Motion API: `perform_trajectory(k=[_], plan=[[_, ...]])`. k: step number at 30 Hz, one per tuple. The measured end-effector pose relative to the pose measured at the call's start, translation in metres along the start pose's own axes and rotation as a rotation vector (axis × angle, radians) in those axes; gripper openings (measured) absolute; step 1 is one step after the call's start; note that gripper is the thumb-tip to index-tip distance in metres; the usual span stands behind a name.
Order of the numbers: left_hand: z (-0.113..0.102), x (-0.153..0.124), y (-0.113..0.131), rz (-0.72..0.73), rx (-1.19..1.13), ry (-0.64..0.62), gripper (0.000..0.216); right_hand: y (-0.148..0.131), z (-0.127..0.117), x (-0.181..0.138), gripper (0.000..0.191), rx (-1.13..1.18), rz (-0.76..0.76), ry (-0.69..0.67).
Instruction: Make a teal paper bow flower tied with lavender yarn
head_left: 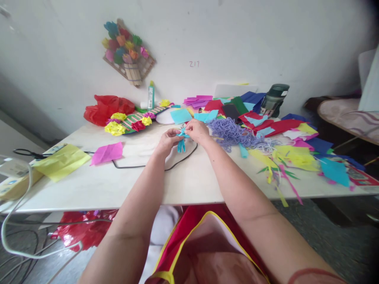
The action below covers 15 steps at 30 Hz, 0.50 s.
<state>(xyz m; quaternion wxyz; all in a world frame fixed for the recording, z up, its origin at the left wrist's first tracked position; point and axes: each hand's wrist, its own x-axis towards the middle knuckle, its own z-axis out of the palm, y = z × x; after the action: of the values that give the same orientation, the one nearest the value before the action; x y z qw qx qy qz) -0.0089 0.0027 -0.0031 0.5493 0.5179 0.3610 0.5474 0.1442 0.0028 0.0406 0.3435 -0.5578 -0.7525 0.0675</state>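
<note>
Both my hands meet over the middle of the white table [189,181]. My left hand [167,141] and my right hand [197,130] pinch a small folded piece of blue paper [181,142] between their fingertips. The blue paper's strips hang down below the fingers, just above the tabletop. A thin black cord [177,162] curves on the table under my hands. A tangle of purple yarn [231,134] lies just right of my right hand.
Sheets of yellow [61,161] and pink paper [107,153] lie at left, with scissors [25,153] beyond. A craft piece with paper flowers [130,121], a red bag [105,107], a glue bottle [151,95] and a green bottle [274,99] stand at the back. Coloured scraps cover the right side.
</note>
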Motion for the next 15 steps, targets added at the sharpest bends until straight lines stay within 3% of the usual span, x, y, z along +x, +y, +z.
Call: perform_trajectory(k=[15], plan=[[0.0053,-0.0013,0.0013,0.129,0.073,0.031,0.043,-0.0026,0.0007,0.0001,0.01,0.006,0.071,-0.005]])
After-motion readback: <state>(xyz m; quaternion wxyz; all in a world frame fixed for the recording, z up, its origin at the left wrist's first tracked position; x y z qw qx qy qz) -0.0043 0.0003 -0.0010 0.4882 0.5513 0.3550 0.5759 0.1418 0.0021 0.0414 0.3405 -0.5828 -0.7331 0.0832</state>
